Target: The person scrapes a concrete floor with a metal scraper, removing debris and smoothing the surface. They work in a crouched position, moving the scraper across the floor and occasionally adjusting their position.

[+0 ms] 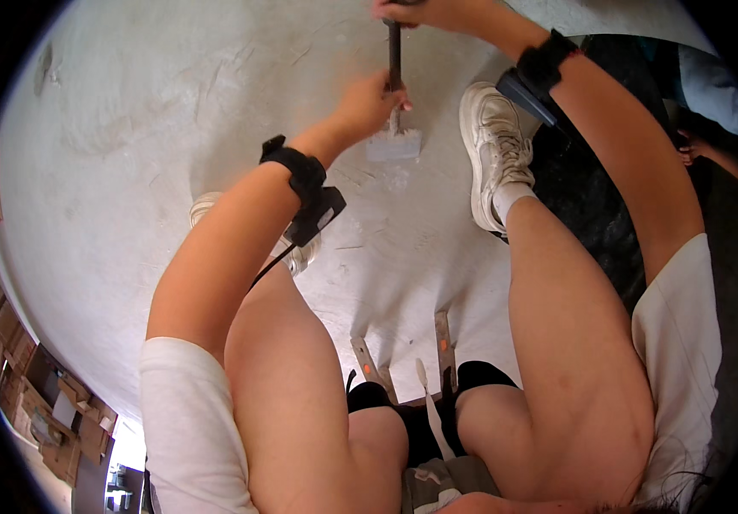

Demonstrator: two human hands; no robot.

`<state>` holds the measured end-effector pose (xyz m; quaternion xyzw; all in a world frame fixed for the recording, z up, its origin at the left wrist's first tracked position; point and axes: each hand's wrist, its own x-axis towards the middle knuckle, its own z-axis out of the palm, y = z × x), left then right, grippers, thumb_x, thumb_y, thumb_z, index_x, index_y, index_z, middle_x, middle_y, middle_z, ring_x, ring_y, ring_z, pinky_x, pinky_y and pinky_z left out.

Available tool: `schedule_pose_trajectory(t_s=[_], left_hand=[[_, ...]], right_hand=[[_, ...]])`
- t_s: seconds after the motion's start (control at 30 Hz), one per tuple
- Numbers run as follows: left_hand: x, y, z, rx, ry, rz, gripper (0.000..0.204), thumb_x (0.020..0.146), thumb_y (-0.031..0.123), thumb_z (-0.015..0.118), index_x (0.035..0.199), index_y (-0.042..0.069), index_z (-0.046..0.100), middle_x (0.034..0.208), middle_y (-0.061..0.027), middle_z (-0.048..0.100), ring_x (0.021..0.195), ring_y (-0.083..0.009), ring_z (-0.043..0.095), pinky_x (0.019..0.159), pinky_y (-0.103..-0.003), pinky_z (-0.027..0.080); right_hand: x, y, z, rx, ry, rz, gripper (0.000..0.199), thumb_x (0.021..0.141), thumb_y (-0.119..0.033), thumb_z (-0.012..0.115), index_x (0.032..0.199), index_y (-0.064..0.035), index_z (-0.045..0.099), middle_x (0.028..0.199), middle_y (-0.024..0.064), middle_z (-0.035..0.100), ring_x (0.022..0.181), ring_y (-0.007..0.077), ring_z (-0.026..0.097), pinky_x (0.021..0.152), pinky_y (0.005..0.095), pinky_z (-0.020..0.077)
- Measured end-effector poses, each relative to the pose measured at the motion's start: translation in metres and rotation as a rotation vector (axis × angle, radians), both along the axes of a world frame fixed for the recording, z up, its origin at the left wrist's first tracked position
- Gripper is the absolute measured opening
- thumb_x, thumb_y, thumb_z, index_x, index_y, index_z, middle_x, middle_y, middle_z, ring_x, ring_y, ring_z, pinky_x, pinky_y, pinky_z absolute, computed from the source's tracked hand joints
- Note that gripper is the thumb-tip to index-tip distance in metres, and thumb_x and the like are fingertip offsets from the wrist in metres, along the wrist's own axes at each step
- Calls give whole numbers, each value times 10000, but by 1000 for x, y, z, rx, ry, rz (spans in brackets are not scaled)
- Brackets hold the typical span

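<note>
Both hands on the long dark-handled scraper with its wide pale metal blade (394,141) — blade flat on the grey concrete floor (172,103), just left of my white sneaker (493,154). My left hand (369,104) wraps the shaft low, near the blade, for pressure; my right hand (425,13) grips the top end, prob. to steer — fingers closed round it.

Both arms stretched forward toward twelve o'clock, dark bands on the wrists. Left hand (369,107) curled closed at eleven o'clock, right hand (425,13) clenched just beyond, at the frame's top edge.
</note>
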<state>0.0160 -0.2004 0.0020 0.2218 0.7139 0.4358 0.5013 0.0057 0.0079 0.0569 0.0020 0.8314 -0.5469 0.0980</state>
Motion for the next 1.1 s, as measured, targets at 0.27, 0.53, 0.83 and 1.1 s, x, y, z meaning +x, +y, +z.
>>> schedule_pose_trajectory(t_s=[0.27,0.53,0.83,1.1], left_hand=[[23,-23,-6,-59,-51,-61,137,941,153,545,1041,62,521,945,-41,673,881,-123,635,704,-286,504],[-16,3,-2,43,77,10,138,940,149,544,1041,56,535,904,-35,669,845,-133,646,656,-289,517],[50,-40,-6,-138,-39,-144,148,915,134,553,1011,21,556,865,-68,670,759,-149,645,622,-282,514],[8,-54,41,-32,-156,-118,259,875,148,602,1110,41,583,979,-82,660,900,-156,633,771,-307,482]], right_hand=[[14,-14,-19,55,85,119,149,841,-200,700,898,-62,691,672,0,620,595,80,572,536,227,453],[-26,0,27,163,95,105,163,806,-184,717,866,-33,711,643,13,622,574,85,511,531,265,426],[49,-29,-5,55,-99,192,203,824,-205,734,847,-14,670,815,42,678,736,99,581,687,247,475],[53,-24,71,374,-43,193,317,844,-299,701,722,-17,625,629,37,583,559,97,497,517,273,389]])
